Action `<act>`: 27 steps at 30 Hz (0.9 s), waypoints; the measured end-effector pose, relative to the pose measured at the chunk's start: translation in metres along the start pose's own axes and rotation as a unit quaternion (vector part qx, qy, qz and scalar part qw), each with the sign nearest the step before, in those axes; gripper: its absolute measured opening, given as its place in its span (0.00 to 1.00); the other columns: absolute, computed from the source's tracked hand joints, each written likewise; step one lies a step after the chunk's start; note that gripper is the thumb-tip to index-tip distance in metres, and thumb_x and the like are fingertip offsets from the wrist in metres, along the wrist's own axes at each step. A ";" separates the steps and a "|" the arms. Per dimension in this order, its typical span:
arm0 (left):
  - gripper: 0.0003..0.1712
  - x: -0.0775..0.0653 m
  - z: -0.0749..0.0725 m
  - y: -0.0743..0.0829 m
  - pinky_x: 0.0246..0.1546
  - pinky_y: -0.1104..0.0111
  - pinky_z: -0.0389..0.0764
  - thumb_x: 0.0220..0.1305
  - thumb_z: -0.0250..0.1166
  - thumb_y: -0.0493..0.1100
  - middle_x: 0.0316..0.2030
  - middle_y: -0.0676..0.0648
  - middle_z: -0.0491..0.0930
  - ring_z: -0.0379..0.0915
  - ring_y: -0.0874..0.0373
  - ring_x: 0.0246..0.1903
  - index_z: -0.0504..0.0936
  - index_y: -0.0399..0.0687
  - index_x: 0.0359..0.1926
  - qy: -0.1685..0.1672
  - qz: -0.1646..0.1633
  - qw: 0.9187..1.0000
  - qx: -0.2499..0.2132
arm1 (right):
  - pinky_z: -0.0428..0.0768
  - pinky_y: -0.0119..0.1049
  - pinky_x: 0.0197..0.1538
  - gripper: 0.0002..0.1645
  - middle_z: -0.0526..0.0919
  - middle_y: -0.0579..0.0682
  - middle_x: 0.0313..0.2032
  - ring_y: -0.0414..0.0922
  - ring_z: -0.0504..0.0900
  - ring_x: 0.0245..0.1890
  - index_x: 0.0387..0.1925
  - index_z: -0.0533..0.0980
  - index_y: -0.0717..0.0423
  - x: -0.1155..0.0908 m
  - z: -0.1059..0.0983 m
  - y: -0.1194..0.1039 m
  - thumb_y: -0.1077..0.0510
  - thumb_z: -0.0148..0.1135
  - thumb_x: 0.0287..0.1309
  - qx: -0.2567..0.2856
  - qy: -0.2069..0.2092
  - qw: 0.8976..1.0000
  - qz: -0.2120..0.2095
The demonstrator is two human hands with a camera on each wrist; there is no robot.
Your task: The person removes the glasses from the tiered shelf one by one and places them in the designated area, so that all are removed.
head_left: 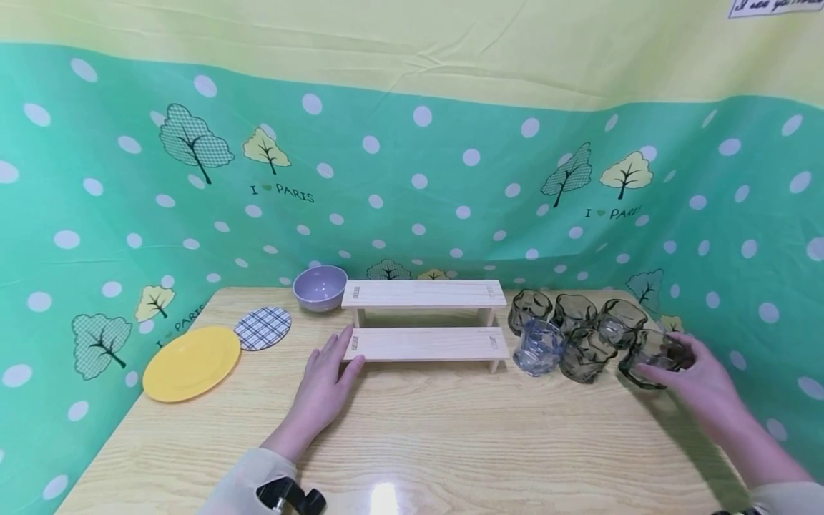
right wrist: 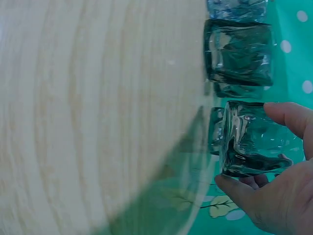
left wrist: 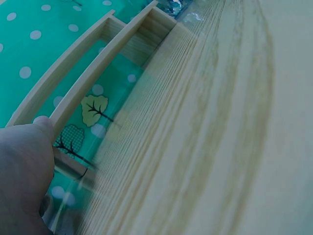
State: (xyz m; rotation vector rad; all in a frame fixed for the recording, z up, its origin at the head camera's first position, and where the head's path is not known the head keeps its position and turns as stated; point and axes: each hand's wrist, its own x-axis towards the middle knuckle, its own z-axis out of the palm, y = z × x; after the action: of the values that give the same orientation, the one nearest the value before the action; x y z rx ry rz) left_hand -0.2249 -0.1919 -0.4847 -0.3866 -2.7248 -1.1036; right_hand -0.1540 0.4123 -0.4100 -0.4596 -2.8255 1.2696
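At the right end of the table, my right hand (head_left: 704, 375) grips a smoky grey glass cup (right wrist: 254, 139) between thumb and fingers. Just left of it stand several more wavy glasses: one smoky cup (head_left: 586, 355) in front, others behind, and a bluish clear glass (head_left: 538, 348). My left hand (head_left: 324, 383) rests against the left end of a two-tier wooden shelf rack (head_left: 425, 345), its fingers extended along the side and the thumb by the front edge. The left wrist view shows the thumb touching the rack's end; most of the other fingers are hidden there.
A purple bowl (head_left: 320, 288) stands left of the rack, near the back cloth. Farther left lie a round checked coaster (head_left: 263, 328) and a yellow plate (head_left: 192, 363). Green polka-dot cloth (head_left: 418, 179) hangs behind and beside the wooden table (head_left: 489, 436).
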 end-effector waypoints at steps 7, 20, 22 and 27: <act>0.40 0.001 0.000 0.001 0.84 0.35 0.42 0.87 0.58 0.54 0.83 0.36 0.62 0.52 0.32 0.83 0.58 0.43 0.88 0.004 0.004 1.000 -0.001 | 0.53 0.86 0.71 0.73 0.43 0.83 0.81 0.86 0.55 0.73 0.88 0.35 0.63 0.009 0.010 0.010 0.43 0.78 0.69 0.047 -0.003 0.999 -0.002; 0.40 0.000 0.000 0.001 0.84 0.36 0.41 0.88 0.57 0.55 0.83 0.37 0.62 0.51 0.34 0.84 0.57 0.45 0.89 -0.002 0.001 1.000 -0.004 | 0.68 0.87 0.60 0.77 0.60 0.86 0.72 0.83 0.71 0.65 0.88 0.34 0.63 0.008 0.017 0.013 0.42 0.80 0.66 0.013 -0.006 1.000 -0.013; 0.41 0.000 0.000 0.001 0.84 0.35 0.41 0.88 0.57 0.56 0.83 0.36 0.63 0.51 0.34 0.84 0.57 0.45 0.89 0.001 0.003 1.000 -0.004 | 0.67 0.88 0.61 0.77 0.59 0.86 0.73 0.84 0.70 0.66 0.88 0.33 0.63 0.008 0.017 0.013 0.42 0.80 0.67 0.017 -0.011 1.000 -0.018; 0.41 0.000 0.001 0.000 0.84 0.35 0.41 0.87 0.57 0.55 0.83 0.36 0.62 0.51 0.33 0.84 0.57 0.45 0.89 0.002 0.004 1.000 -0.002 | 0.60 0.91 0.62 0.77 0.50 0.86 0.77 0.88 0.58 0.71 0.89 0.33 0.60 0.008 0.018 0.011 0.41 0.80 0.67 0.021 -0.021 0.999 -0.012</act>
State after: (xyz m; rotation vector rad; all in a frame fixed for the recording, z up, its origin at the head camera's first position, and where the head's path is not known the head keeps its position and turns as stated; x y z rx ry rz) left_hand -0.2250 -0.1915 -0.4854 -0.3940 -2.7154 -1.1064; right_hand -0.1614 0.4084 -0.4305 -0.4015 -2.8242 1.3466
